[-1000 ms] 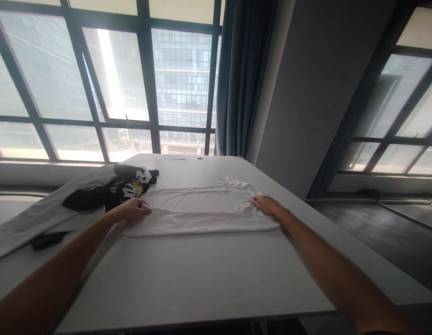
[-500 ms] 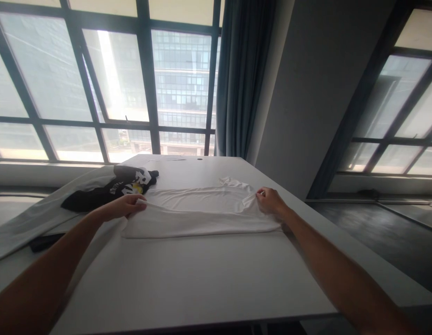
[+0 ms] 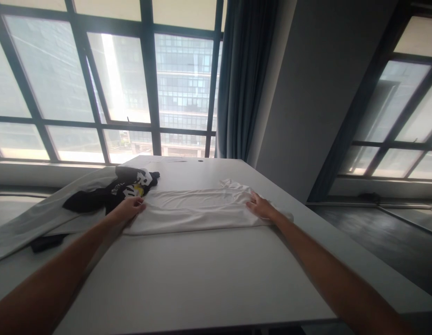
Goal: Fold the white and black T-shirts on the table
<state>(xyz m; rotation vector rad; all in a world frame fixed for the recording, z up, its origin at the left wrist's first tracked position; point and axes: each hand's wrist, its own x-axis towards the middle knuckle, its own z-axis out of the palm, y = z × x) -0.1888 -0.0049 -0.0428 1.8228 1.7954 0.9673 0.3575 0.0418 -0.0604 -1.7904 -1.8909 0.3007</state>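
Note:
A white shirt lies folded into a long flat band across the white table. My left hand rests on its left end, fingers curled over the cloth edge. On the shirt's right end lies my right hand, flat with fingers spread, pressing the fabric down. Both forearms stretch out over the table toward the shirt.
A black garment with a white and yellow print lies left of the shirt, partly on a pale grey cloth. Big windows and a blue curtain stand behind the table. Its right edge drops to a dark floor.
Both hands lifted the shirt's far edge, drew it toward me over the near part, and laid it down. The shirt is now a narrower band; my right hand has flattened on it.

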